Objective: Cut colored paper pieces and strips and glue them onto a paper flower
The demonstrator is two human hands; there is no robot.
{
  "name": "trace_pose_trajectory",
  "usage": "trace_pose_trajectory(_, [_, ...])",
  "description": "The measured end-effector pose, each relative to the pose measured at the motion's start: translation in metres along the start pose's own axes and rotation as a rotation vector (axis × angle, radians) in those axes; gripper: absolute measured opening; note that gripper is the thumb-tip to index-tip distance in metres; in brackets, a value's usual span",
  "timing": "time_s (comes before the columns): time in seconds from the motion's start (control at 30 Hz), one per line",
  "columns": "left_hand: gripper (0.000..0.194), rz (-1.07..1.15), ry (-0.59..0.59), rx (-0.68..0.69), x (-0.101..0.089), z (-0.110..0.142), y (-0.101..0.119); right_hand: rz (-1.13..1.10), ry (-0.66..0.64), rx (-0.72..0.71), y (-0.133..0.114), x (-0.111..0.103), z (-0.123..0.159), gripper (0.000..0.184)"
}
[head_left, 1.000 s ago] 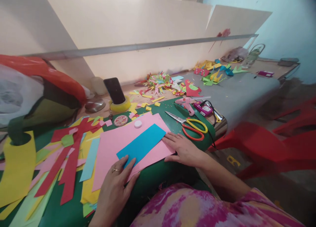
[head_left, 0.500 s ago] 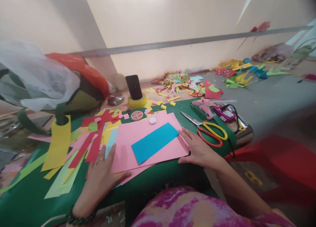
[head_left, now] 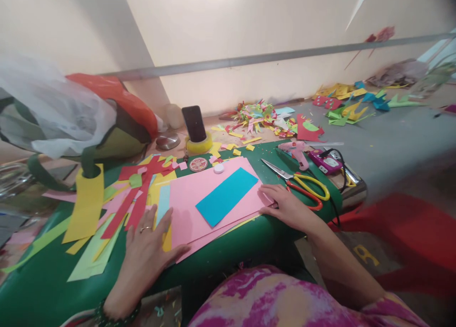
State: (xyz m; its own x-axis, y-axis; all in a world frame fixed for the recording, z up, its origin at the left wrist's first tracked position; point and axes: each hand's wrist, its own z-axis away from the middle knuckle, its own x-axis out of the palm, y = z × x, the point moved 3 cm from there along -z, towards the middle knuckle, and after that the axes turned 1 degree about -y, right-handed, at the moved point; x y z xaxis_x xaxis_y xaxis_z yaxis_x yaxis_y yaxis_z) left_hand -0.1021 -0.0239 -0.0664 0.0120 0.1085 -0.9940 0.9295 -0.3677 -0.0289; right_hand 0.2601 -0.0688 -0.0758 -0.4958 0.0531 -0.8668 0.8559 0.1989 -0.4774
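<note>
A blue paper rectangle (head_left: 226,196) lies on a large pink sheet (head_left: 188,208) on the green mat (head_left: 53,279). My left hand (head_left: 147,244) lies flat with fingers spread at the pink sheet's left edge, over yellow and light blue strips; a ring is on one finger. My right hand (head_left: 287,207) rests open on the pink sheet's right corner. Yellow and red handled scissors (head_left: 302,184) lie just beyond my right hand.
Red, yellow and green paper strips (head_left: 107,199) litter the mat's left. A phone (head_left: 194,124) stands in a yellow tape roll. A pink glue gun (head_left: 295,151), a small round tin (head_left: 198,164), scrap piles (head_left: 260,116), bags (head_left: 71,113) and a red chair (head_left: 409,232) surround.
My left hand slid from the blue rectangle's lower corner to the pink sheet's left edge. The sheets shifted slightly up the mat. The camera turned left.
</note>
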Motion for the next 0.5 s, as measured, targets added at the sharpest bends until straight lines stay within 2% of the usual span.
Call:
trace_pose_trajectory(0.1, [0.076, 0.066, 0.070, 0.162, -0.002, -0.003, 0.026, 0.011, 0.006, -0.046, 0.001, 0.000, 0.000, 0.035])
trace_pose_trajectory(0.2, [0.068, 0.118, 0.083, 0.293, 0.000, -0.009, 0.055, 0.012, 0.016, -0.054, 0.002, 0.001, 0.002, 0.032])
trace_pose_trajectory(0.33, [0.057, 0.107, 0.013, 0.309, 0.000, -0.018, 0.081, -0.015, 0.029, -0.056, 0.004, 0.004, 0.005, 0.031])
trace_pose_trajectory(0.5, [0.051, 0.033, -0.011, 0.281, -0.010, -0.027, 0.095, -0.073, 0.001, -0.060, 0.009, 0.005, 0.009, 0.032])
